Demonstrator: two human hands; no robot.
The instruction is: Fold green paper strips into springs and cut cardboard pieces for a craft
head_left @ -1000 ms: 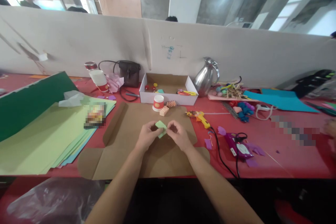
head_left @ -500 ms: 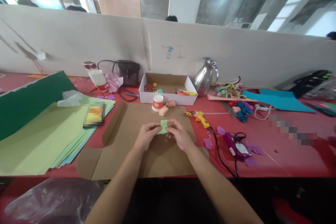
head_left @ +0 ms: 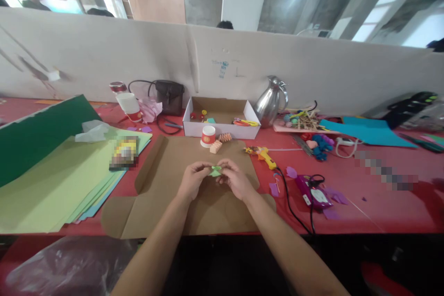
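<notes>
Both my hands meet over a flattened brown cardboard sheet and pinch one small folded piece of light green paper. My left hand grips its left side with thumb and fingertips. From the right, my right hand holds the other side. The paper is pressed small between the fingers, partly hidden by them. Just beyond the hands stand a small white and red cup and two folded orange paper springs.
Sheets of green paper lie stacked at the left. An open white box, a steel jug and a black bag line the partition. A yellow glue gun with black cord, scissors and purple scraps lie right.
The green paper was a larger flat flap a second ago; now it is folded down into a smaller wad between my fingertips. My hands have stayed in place.
</notes>
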